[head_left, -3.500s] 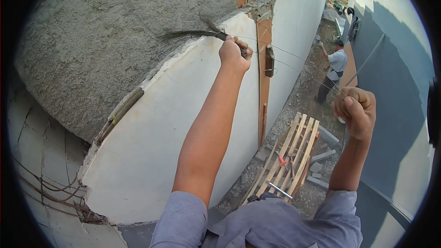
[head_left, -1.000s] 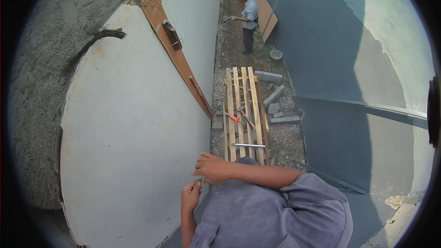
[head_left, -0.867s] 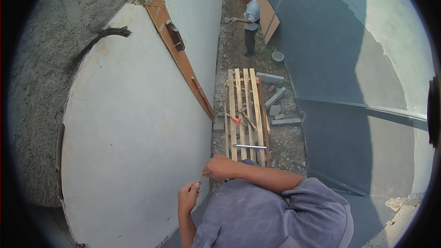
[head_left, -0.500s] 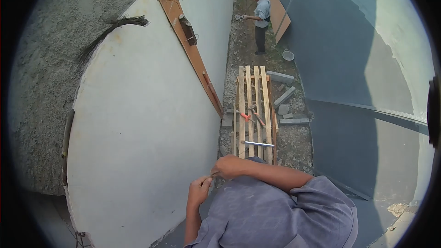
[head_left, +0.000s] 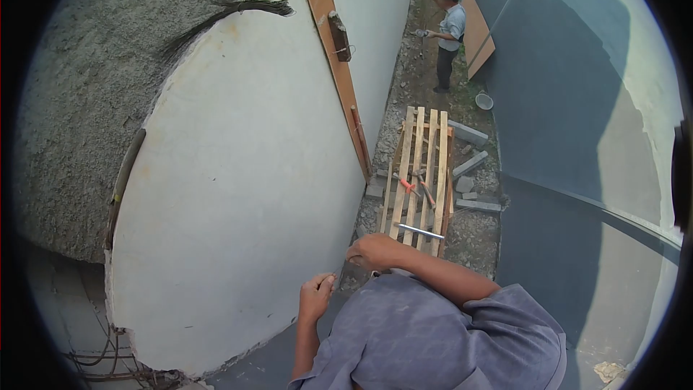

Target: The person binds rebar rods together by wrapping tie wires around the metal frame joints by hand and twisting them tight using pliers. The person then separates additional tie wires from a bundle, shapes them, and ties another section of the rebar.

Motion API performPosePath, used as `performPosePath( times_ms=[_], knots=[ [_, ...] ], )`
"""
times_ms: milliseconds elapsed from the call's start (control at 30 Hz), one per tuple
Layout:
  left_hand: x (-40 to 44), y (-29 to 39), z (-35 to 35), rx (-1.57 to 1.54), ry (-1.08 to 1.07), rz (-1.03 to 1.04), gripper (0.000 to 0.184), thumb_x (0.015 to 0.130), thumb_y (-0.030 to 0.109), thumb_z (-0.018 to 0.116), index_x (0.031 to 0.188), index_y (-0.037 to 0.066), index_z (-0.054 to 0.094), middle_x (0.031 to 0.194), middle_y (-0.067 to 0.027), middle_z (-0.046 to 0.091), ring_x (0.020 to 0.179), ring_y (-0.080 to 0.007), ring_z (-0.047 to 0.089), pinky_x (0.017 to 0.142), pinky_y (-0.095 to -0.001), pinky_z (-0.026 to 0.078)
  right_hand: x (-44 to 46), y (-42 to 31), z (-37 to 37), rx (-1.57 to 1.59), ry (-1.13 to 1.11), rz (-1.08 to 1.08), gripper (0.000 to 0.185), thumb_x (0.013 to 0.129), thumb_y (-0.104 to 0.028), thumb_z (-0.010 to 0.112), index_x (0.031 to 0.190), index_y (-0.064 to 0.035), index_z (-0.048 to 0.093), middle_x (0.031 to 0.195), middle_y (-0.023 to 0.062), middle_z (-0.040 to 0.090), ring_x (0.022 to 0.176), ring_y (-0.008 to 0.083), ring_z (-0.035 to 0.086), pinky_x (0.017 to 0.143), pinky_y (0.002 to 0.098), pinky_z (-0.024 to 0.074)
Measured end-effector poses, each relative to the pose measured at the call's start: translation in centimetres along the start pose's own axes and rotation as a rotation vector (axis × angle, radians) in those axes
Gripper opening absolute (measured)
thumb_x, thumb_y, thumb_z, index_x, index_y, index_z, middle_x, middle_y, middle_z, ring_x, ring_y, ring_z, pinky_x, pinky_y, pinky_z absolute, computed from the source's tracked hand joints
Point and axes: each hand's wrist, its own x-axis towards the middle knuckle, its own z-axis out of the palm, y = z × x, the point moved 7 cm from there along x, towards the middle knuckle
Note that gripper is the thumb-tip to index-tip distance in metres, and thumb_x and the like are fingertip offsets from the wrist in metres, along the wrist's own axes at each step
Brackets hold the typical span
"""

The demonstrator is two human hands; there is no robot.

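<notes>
Wall, white, curved in view, broken-edged: standing at left (head_left: 238, 173). Surface, rough grey cement (head_left: 94, 115): rising behind its edge. Strip, brown board (head_left: 332, 65): running down the white wall. Wall, grey (head_left: 548, 87): facing opposite, sunlight catching its outer part. Board, orange-brown (head_left: 478, 50): leaning there. Ground, stony (head_left: 473, 238): stretching between. Platform, slatted wood (head_left: 417, 141): standing on it. Blocks, pale grey (head_left: 471, 165): lying alongside.
</notes>
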Motion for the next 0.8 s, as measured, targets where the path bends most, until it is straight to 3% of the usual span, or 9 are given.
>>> performPosePath(
  times_ms=[133, 433, 567, 667, 733, 800],
  knots=[
    [-0.6, -0.4, -0.7, -0.155, 0.064, -0.033, 0.021, 0.093, 0.013, 0.063, 0.105, -0.002, 0.072, 0.078, -0.0023, 0.065, 0.065, -0.0079, 0.055, 0.059, -0.0242, 0.046, 0.3, 0.1, -0.4, 0.081, 0.072, -0.022, 0.019, 0.089, -0.019, 0.059, 0.098, -0.0087, 0.072, 0.091, 0.0139, 0.071, 0.085, 0.0349, 0.068, 0.075, 0.0454, 0.0522],
    [-0.4, 0.4, -0.4, -0.022, 0.061, 0.018, 0.019, 0.09, 0.013, 0.066, 0.1, -0.001, 0.075, 0.071, -0.003, 0.065, 0.066, -0.0088, 0.057, 0.06, -0.025, 0.045, 0.2, -1.4, 0.4, 0.21, -0.045, -0.083, 0.021, 0.088, -0.018, 0.063, 0.102, -0.0059, 0.074, 0.091, 0.0164, 0.072, 0.085, 0.0361, 0.068, 0.078, 0.0436, 0.0524],
    [0.3, 0.9, 0.8, -0.068, 0.016, 0.004, 0.025, 0.095, 0.013, 0.063, 0.113, -0.004, 0.069, 0.089, -0.0063, 0.069, 0.072, -0.0103, 0.06, 0.065, -0.0251, 0.05, 0.2, -0.9, 0.4, 0.174, -0.059, -0.097, 0.022, 0.088, -0.017, 0.063, 0.103, -0.0056, 0.074, 0.091, 0.0169, 0.071, 0.086, 0.0365, 0.068, 0.078, 0.0438, 0.0523],
    [0.4, 2.0, 0.9, -0.274, 0.125, -0.012, 0.03, 0.097, 0.015, 0.06, 0.12, -0.005, 0.065, 0.096, -0.01, 0.07, 0.078, -0.013, 0.063, 0.068, -0.0271, 0.053, 1.1, 4.1, -5.6, 0.389, 0.461, 0.114, 0.025, 0.09, -0.016, 0.06, 0.106, -0.0004, 0.072, 0.085, 0.019, 0.071, 0.078, 0.032, 0.069, 0.074, 0.0387, 0.0524],
    [0.3, 2.4, 0.7, -0.317, 0.176, 0.028, 0.033, 0.099, 0.016, 0.059, 0.123, -0.005, 0.063, 0.1, -0.0121, 0.069, 0.083, -0.015, 0.065, 0.07, -0.0284, 0.054, 1.5, 9.1, -11.4, 0.569, 0.778, 0.312, 0.027, 0.092, -0.016, 0.059, 0.104, 0.0049, 0.071, 0.069, 0.0105, 0.067, 0.063, 0.015, 0.062, 0.062, 0.0313, 0.0487],
    [0.2, 2.1, 1.0, -0.286, 0.09, 0.013, 0.033, 0.099, 0.017, 0.058, 0.123, -0.005, 0.063, 0.102, -0.013, 0.069, 0.086, -0.0159, 0.066, 0.072, -0.0287, 0.054, 2.3, 13.6, -15.7, 0.673, 0.934, 0.379, 0.026, 0.091, -0.015, 0.06, 0.103, 0.0044, 0.072, 0.067, 0.0079, 0.065, 0.058, 0.0128, 0.059, 0.057, 0.0304, 0.047]
  ],
)
